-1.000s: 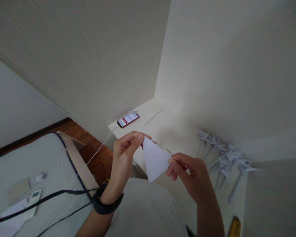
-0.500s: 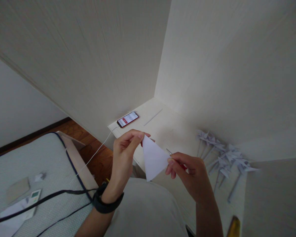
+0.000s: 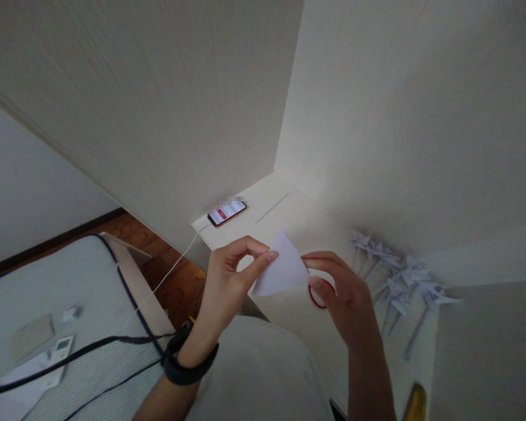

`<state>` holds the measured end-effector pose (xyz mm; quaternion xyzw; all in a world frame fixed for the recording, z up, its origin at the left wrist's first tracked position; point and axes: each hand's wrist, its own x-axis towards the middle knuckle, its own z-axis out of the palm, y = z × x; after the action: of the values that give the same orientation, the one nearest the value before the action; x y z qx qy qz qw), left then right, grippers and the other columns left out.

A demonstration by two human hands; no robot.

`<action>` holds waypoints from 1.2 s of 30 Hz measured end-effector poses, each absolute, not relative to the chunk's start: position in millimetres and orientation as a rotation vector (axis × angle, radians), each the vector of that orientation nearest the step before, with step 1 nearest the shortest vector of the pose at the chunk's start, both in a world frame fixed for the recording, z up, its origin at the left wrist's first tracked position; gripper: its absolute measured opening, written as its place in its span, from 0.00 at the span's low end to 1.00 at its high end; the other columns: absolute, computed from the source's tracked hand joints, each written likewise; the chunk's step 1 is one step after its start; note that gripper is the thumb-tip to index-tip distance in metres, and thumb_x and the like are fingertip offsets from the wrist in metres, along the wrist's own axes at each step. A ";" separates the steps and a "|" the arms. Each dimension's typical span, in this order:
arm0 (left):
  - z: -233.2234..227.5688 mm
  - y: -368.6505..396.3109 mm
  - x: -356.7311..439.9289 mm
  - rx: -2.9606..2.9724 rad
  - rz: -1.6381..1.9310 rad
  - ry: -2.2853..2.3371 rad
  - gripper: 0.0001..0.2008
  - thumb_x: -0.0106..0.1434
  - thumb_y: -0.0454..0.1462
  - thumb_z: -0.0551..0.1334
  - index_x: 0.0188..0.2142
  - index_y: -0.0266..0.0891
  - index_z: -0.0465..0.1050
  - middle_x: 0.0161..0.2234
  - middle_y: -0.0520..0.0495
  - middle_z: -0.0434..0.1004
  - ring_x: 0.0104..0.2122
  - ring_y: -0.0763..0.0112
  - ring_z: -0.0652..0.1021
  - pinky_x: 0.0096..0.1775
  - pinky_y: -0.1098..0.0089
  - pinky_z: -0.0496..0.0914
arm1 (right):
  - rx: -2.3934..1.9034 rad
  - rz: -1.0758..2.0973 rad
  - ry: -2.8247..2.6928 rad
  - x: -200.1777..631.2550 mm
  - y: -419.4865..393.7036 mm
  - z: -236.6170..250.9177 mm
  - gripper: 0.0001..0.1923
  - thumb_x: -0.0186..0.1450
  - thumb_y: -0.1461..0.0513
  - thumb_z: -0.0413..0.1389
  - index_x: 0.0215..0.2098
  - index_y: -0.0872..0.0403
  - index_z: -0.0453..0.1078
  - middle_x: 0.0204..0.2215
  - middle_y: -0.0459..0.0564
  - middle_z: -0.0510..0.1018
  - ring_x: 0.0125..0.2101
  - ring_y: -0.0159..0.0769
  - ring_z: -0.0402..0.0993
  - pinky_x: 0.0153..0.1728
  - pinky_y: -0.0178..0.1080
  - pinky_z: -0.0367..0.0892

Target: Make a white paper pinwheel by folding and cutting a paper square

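From afar I'm pinching white paper (image 3: 284,269) in the left hand (image 3: 236,272) over the table (image 3: 302,225) near its left edge, apparently positioning it, next needing steadiness, but can't tell whether the right hand (image 3: 344,292) is gripping.

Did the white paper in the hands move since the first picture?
Yes. The white paper has turned and moved a little up in the view, closer to the thin white stick, which stayed put.

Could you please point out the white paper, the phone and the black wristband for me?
White paper (image 3: 286,269): head view, the middle of its visible face.
Phone (image 3: 229,213): head view, on its lit screen.
Black wristband (image 3: 190,373): head view, on the outer face of the band.
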<state>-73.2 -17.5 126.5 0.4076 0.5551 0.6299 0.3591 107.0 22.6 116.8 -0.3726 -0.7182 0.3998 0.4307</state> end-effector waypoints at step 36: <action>137.0 -30.0 -75.5 1.655 1.235 1.673 0.06 0.60 0.32 0.64 0.26 0.39 0.76 0.25 0.51 0.81 0.26 0.70 0.78 0.31 0.72 0.68 | -0.894 0.435 -1.699 111.2 32.5 136.8 0.10 0.61 0.62 0.64 0.40 0.47 0.72 0.44 0.50 0.71 0.47 0.44 0.67 0.51 0.47 0.62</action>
<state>-75.5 -30.0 137.0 0.6045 0.6112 0.4512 0.2398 111.2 32.5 136.8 -0.3781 -0.7188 0.1842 0.5536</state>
